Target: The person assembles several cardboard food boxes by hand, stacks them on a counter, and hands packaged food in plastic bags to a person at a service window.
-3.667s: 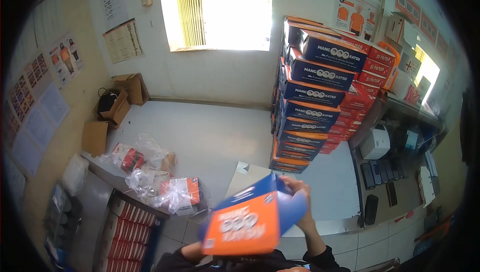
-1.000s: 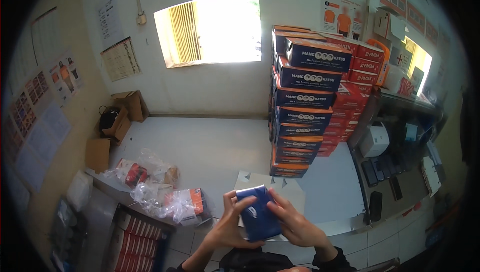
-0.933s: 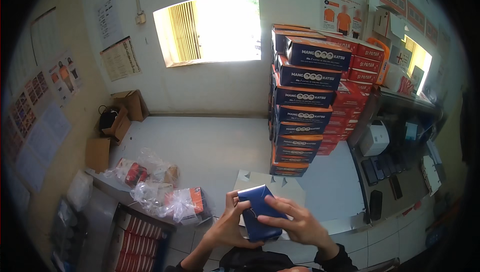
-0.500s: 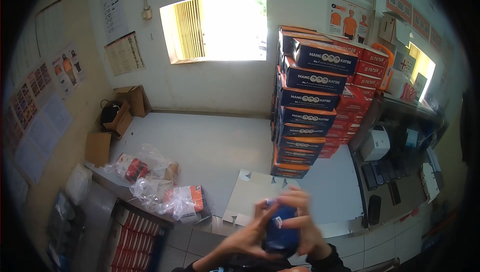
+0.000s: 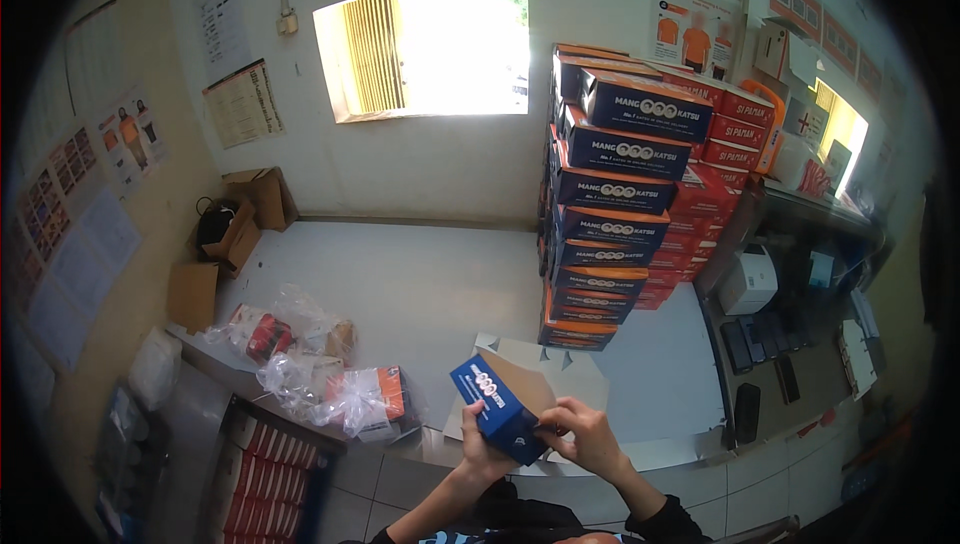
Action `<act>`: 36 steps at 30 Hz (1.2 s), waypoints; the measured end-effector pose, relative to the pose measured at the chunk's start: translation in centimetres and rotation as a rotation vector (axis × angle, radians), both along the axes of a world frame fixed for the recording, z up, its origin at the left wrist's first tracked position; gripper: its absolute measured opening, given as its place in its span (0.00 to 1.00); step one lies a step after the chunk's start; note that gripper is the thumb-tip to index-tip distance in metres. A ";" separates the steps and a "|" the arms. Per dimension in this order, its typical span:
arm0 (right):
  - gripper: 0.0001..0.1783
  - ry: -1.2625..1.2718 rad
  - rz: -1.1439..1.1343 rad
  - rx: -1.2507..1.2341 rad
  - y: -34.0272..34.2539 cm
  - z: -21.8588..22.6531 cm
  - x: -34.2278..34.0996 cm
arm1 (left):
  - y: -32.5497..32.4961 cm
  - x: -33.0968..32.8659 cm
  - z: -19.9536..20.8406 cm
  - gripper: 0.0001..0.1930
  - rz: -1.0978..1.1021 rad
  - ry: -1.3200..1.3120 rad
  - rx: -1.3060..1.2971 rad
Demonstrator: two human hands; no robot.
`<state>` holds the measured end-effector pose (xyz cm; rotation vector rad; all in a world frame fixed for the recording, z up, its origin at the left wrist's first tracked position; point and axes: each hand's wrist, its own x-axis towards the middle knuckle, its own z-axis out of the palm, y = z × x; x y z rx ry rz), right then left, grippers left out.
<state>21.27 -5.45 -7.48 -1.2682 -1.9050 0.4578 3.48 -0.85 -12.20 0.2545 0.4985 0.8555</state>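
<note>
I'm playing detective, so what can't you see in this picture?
All in the head view:
Left hand: most fingers, hidden by the box.
Box: its underside, turned away from the camera.
Plastic bags: exactly what's inside, hidden by crinkles and shine.
Window: most of the outside, washed out by glare.
Left wall papers: writing, too small and blurred.
Right sleeve: cut off by the lower edge.

I see the left forearm slanting in from the lower edge, the left hand cupped in a grip, its thumb pointing up. Over to my right, the right forearm angles inward, the right hand level with the left, fingers bent, tips leftward.
</note>
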 end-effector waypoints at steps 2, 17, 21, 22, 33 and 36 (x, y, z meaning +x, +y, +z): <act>0.20 0.106 -0.016 -0.058 0.1 0.1 0.3 | -0.3 -0.5 1.9 0.40 -0.147 -0.128 -0.019; 0.38 0.469 -0.425 0.062 1.6 -2.2 -1.1 | -3.0 -0.2 -4.0 0.30 -0.194 0.445 0.251; 0.35 0.199 -0.239 -0.396 -1.6 -4.3 -1.9 | -3.2 1.0 -0.2 0.41 0.141 0.981 1.058; 0.34 0.319 -0.233 -0.436 -1.8 -4.8 -1.6 | -3.6 0.9 1.5 0.41 0.013 1.178 1.210; 0.59 0.591 -0.083 -0.680 -4.3 -5.3 0.3 | -4.5 -0.7 0.4 0.51 -0.526 0.951 1.063; 0.70 0.334 0.017 -0.645 -7.7 -6.9 -0.6 | -4.2 -1.8 0.2 0.54 -0.559 0.903 1.062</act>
